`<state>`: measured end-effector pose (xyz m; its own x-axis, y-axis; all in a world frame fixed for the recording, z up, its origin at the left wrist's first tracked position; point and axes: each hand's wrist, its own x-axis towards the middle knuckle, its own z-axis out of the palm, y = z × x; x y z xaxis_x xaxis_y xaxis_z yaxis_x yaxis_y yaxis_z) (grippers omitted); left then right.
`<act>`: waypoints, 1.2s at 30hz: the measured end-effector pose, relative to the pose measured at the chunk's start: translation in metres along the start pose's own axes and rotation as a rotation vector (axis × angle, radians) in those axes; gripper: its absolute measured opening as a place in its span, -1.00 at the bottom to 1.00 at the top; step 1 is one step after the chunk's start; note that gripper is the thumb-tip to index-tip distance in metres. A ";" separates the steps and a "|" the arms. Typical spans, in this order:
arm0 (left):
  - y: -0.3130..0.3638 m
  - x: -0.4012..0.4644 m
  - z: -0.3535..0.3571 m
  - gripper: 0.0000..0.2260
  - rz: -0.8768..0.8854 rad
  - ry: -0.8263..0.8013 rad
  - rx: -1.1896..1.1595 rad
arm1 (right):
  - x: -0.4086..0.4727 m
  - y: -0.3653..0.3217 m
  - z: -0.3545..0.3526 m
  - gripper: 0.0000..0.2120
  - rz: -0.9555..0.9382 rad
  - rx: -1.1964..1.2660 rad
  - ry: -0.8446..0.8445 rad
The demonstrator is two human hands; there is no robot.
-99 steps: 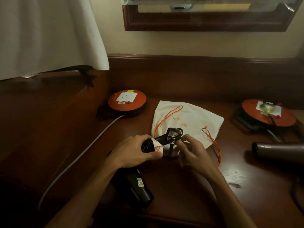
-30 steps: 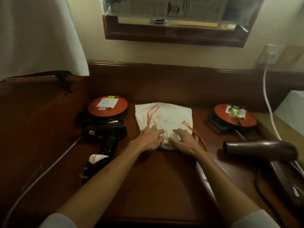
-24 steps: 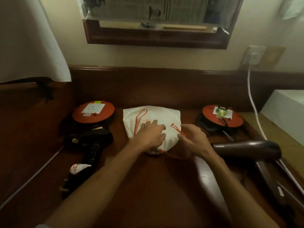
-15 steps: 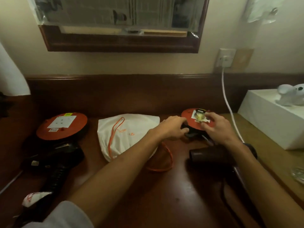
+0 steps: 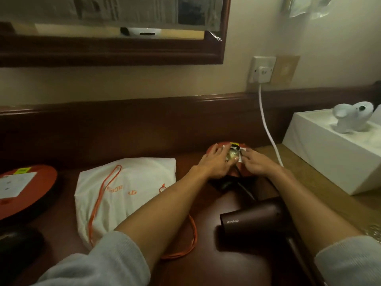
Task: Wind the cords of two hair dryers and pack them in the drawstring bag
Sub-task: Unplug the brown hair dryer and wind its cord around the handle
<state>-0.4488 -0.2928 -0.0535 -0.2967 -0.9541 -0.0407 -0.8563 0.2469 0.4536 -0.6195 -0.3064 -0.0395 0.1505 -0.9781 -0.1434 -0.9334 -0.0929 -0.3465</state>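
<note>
The white drawstring bag (image 5: 127,188) lies flat on the desk, its orange cords trailing toward me. A brown hair dryer (image 5: 253,221) lies to its right, and its black cord (image 5: 244,189) runs up to a plug (image 5: 233,153) seated in the right orange cable reel (image 5: 218,145). My left hand (image 5: 214,165) lies on that reel with fingers spread, touching the plug's left side. My right hand (image 5: 254,162) pinches the plug from the right. A black hair dryer (image 5: 18,242) is partly visible at the lower left.
A second orange cable reel (image 5: 28,186) sits at the left. A white cable (image 5: 268,129) hangs from the wall socket (image 5: 261,71) down behind my right hand. A white box (image 5: 334,157) with a small white figure stands on the right. A wooden ledge backs the desk.
Both hands left the drawstring bag and moved right onto the orange reel, closing in on the plug. The view swung right, leaving the black hair dryer at the left edge.
</note>
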 end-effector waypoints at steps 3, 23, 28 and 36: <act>-0.011 0.000 0.018 -0.37 0.018 0.070 -0.023 | 0.001 0.002 0.000 -0.54 0.016 -0.070 0.008; -0.039 0.002 -0.010 -0.06 0.063 -0.088 0.089 | 0.010 -0.045 -0.003 -0.37 0.085 0.031 0.151; -0.040 -0.001 -0.008 -0.07 0.073 -0.093 0.051 | 0.013 -0.063 -0.013 -0.45 0.166 -0.043 0.168; -0.036 -0.005 -0.011 -0.08 0.052 -0.079 0.092 | 0.008 -0.053 -0.040 -0.54 0.190 0.229 0.160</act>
<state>-0.4117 -0.2992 -0.0594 -0.3709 -0.9243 -0.0907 -0.8731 0.3137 0.3732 -0.5821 -0.3168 0.0142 -0.0893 -0.9924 -0.0841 -0.8397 0.1205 -0.5294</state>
